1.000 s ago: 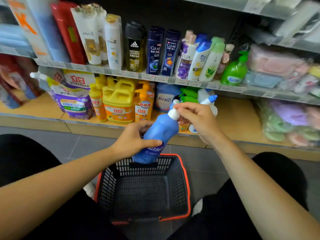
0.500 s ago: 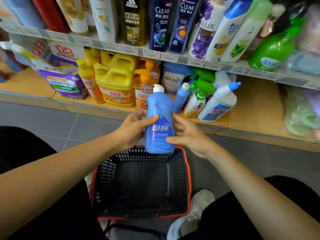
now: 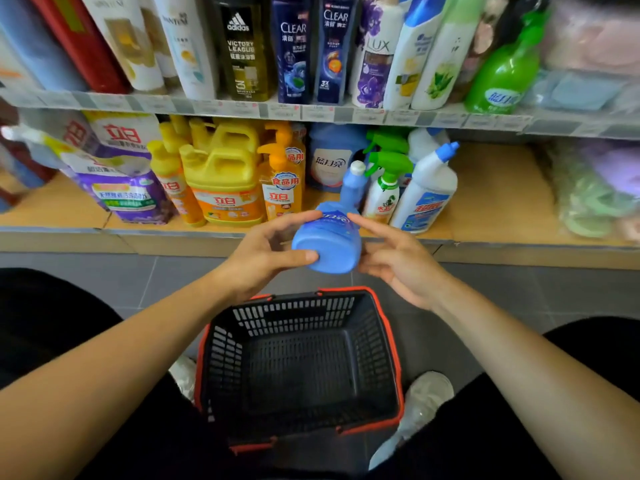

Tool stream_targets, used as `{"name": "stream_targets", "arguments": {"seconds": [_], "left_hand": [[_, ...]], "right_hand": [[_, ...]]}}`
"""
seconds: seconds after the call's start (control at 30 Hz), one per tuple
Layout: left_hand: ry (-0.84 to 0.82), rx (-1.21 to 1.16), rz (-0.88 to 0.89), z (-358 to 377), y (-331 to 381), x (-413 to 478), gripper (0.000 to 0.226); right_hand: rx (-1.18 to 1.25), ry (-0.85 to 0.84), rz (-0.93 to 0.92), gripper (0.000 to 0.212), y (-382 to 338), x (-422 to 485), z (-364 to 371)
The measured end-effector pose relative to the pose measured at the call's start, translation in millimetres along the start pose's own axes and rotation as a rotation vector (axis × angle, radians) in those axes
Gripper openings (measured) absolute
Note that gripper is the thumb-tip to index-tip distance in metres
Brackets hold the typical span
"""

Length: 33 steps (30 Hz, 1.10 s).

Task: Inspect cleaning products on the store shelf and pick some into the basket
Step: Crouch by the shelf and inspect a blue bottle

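A blue cleaner bottle [image 3: 329,244] with a white cap hangs tilted above the basket, its base turned toward me and its neck pointing at the lower shelf. My left hand [image 3: 263,254] grips it, thumb across the base and fingers over the top. My right hand [image 3: 398,265] lies against the bottle's right side with its fingers held straight. Below the hands, a black basket [image 3: 294,311] with a red rim stands on the floor with nothing inside it.
The lower shelf [image 3: 491,202] holds yellow detergent jugs [image 3: 225,181], green spray bottles [image 3: 384,188], a white bottle with a blue cap [image 3: 426,192] and purple pouches [image 3: 128,192]. Shampoo bottles line the upper shelf. My knees and a white shoe [image 3: 426,393] flank the basket.
The blue bottle went from upright to tipped, base toward me. My right hand left the cap, moved down to the bottle's side and straightened its fingers. The camera came closer to the shelf.
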<state>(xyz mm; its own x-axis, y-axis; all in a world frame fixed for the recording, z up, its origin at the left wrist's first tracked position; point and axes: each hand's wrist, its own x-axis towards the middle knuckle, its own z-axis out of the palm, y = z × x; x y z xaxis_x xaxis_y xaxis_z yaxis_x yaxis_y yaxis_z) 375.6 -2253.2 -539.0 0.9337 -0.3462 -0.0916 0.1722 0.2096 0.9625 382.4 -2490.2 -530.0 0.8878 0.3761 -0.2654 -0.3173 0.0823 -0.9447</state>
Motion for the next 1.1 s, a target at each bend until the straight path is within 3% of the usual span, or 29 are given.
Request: {"name": "stream_targets", "arguments": {"seconds": [0.1, 0.27, 0.3, 0.37, 0.47, 0.57, 0.73, 0.97, 1.1], "left_hand": [[0.070, -0.005, -0.040, 7, 4, 3, 0.053], [0.061, 0.086, -0.146, 12, 6, 8, 0.040], [0.033, 0.134, -0.171, 10, 9, 8, 0.034], [-0.032, 0.232, -0.193, 4, 15, 9, 0.024], [-0.061, 0.412, -0.018, 1, 21, 14, 0.026], [-0.011, 0.597, 0.224, -1, 28, 14, 0.053], [-0.232, 0.979, 0.436, -1, 29, 9, 0.044], [-0.299, 1.104, 0.617, -4, 35, 9, 0.043], [-0.143, 1.041, 0.736, -6, 35, 6, 0.029]], "right_hand": [[-0.355, 0.056, -0.178, 0.074, 3, 1, 3], [-0.856, 0.248, -0.537, 0.070, 7, 15, 0], [-0.865, 0.237, -0.553, 0.069, 9, 16, -2], [-0.630, 0.145, -0.485, 0.063, 12, 14, -2], [-0.399, 0.101, -0.399, 0.059, 11, 15, 1], [-0.415, 0.114, -0.374, 0.055, 11, 19, 0], [-0.467, 0.124, -0.372, 0.053, 14, 20, 2], [-0.497, 0.051, -0.374, 0.048, 9, 16, 6], [-0.522, 0.032, -0.353, 0.050, 9, 14, 5]]}}
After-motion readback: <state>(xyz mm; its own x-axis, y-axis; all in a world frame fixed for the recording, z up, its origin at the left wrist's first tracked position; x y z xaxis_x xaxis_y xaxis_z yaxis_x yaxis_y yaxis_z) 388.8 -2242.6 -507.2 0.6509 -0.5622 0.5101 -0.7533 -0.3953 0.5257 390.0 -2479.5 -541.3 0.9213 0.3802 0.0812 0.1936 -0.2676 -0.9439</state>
